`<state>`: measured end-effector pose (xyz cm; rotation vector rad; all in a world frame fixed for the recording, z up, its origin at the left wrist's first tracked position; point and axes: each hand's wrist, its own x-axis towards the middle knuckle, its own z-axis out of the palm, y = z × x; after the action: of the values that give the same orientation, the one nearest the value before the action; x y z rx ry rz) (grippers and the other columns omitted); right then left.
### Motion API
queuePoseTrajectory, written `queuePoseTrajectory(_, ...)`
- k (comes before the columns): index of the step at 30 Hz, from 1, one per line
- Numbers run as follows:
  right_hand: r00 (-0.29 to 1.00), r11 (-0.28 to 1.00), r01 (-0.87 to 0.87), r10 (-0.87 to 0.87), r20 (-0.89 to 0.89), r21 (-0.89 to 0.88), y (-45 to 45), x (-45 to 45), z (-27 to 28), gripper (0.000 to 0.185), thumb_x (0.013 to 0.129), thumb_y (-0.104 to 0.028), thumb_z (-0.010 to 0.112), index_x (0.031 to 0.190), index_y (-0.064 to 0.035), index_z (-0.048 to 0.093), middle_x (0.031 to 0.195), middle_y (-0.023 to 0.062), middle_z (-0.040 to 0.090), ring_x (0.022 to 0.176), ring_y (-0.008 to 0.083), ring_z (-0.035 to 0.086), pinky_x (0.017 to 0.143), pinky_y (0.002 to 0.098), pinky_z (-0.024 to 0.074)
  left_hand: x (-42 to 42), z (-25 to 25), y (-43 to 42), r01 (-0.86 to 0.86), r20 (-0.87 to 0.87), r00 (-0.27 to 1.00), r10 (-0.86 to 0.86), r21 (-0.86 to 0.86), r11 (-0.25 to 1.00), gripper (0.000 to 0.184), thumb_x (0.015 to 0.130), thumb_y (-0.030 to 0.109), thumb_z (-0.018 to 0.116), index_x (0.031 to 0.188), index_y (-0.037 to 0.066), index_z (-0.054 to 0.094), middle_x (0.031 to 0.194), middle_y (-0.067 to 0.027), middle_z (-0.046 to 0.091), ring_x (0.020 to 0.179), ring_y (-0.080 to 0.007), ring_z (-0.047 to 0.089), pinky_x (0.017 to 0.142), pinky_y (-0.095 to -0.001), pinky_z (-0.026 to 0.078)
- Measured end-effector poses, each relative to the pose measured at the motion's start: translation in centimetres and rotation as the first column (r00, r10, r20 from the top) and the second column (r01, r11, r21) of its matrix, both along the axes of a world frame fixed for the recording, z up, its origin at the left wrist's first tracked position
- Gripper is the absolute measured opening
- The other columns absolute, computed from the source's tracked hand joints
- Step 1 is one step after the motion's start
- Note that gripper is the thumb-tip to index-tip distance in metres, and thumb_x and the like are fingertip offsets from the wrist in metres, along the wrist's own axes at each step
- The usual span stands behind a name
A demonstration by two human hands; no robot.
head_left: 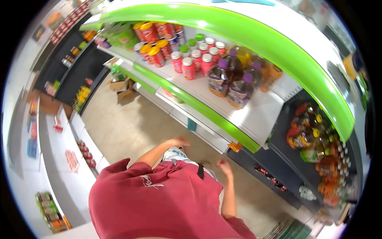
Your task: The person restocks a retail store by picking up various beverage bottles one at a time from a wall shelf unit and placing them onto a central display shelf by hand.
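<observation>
My left hand [180, 142] hangs in front of my waist, over the white trousers, fingers loosely apart and holding nothing I can see. Lower right of it, my right hand [224, 165] is curled closed beside my hip, with nothing visible in it. Both are apart from the shelf. Ahead, a white shelf [254, 123] with a green front edge carries purple-capped bottles [241, 89], pink bottles with white caps [188, 68], red cans with yellow lids [156, 57] and an orange bottle [271, 78]. An orange clip-like piece [234, 146] sits at the shelf's lower corner.
Dark shelving [314, 159] with shrink-wrapped bottle packs [304, 131] stands at the right. White shelves [59, 167] run along the left, with red packs [86, 154]. Cardboard boxes [124, 91] lie on the floor [131, 119] at the aisle's far end.
</observation>
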<state>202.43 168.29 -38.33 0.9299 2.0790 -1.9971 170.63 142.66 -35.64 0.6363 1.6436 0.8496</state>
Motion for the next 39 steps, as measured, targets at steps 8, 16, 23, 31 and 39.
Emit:
queuePoseTrajectory(8,0.804,0.941,0.332,-0.248,0.541,-0.061,-13.3,16.3,-9.4,0.014,0.078,-0.010,0.065,0.085,0.0026,0.066,0.072,0.0110,0.065,0.066,0.0240,0.062,0.061,0.0412,0.0510,4.6,-4.3,-26.0,-0.789,-0.249,0.567,0.785,-0.439,0.430,0.026,0.073,0.020,0.078,0.088,0.000,0.075,0.080,-0.0121,0.071,0.065,-0.0195,0.065,0.058,-0.0360,0.052)
queuePoseTrajectory(16,0.731,0.988,0.031,0.079,0.678,-0.149,-10.5,7.2,-8.3,0.018,0.079,-0.009,0.066,0.092,0.0023,0.065,0.077,0.0120,0.065,0.064,0.0216,0.061,0.058,0.0375,0.0519,6.2,-4.2,-26.6,-0.635,-0.382,0.772,0.509,-0.435,0.638,0.052,0.072,0.043,0.077,0.103,0.002,0.076,0.097,-0.0166,0.075,0.084,-0.0255,0.070,0.078,-0.0376,0.055)
queuePoseTrajectory(23,0.825,0.979,-0.197,0.194,0.531,-0.052,-13.1,-12.3,-7.7,0.020,0.078,-0.012,0.068,0.092,0.0021,0.065,0.077,0.0120,0.064,0.060,0.0187,0.060,0.056,0.0333,0.0517,1.3,-3.4,-30.9,-0.437,-0.158,0.899,0.409,-0.256,0.862,0.043,0.074,0.038,0.074,0.100,0.004,0.076,0.096,-0.0159,0.075,0.083,-0.0248,0.070,0.075,-0.0411,0.055)
queuePoseTrajectory(31,0.858,0.884,-0.464,0.463,0.221,-0.053,-29.7,-33.4,-4.9,0.020,0.077,-0.015,0.069,0.080,0.0045,0.064,0.067,0.0107,0.064,0.058,0.0172,0.062,0.052,0.0285,0.0506,-1.5,-1.6,-43.5,-0.547,-0.385,0.816,0.431,-0.275,0.790,0.046,0.071,0.040,0.069,0.094,0.001,0.075,0.091,-0.0202,0.074,0.084,-0.0328,0.070,0.076,-0.0462,0.054)
queuePoseTrajectory(39,0.796,0.799,-0.602,0.600,0.076,-0.008,-40.4,-44.4,-4.9,0.012,0.080,-0.008,0.067,0.080,0.0002,0.059,0.066,0.0087,0.061,0.052,0.0170,0.058,0.047,0.0295,0.0464,5.3,-7.7,-52.5,-0.863,-0.199,0.433,0.879,-0.373,0.341,0.037,0.075,0.041,0.063,0.077,0.006,0.074,0.078,-0.0131,0.072,0.071,-0.0269,0.067,0.067,-0.0433,0.052)
